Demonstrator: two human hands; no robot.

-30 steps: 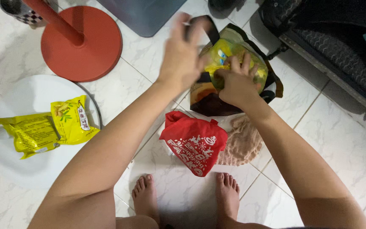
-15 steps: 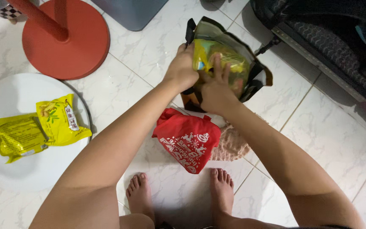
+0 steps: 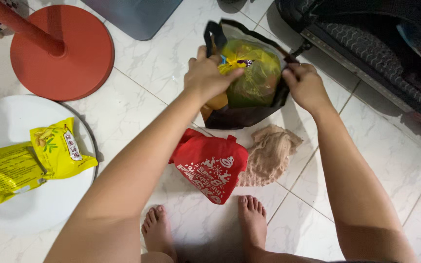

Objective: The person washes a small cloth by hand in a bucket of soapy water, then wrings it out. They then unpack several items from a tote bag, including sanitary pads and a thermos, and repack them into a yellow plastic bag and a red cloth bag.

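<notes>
Both hands grip dark bag (image 3: 249, 114) rim: left hand (image 3: 205, 75), right hand (image 3: 305, 85); yellow-green packet (image 3: 257, 73) inside; red bag (image 3: 210, 163) on floor beside.

- 1 view only, from a camera worn on the person's head, so no second view shares any of the scene.
- It faces almost straight down over both forearms to the tiled floor (image 3: 137, 104), with the person's 2 bare feet at the bottom edge.
- The left hand (image 3: 205, 73) and right hand (image 3: 305, 85) sit near, in the upper middle of the frame, at a dark bag (image 3: 242, 114).
- The white round table (image 3: 20, 204) is cut by the left edge; the dark furniture (image 3: 386, 44) at top right is probably a seat, too cropped to tell.
</notes>
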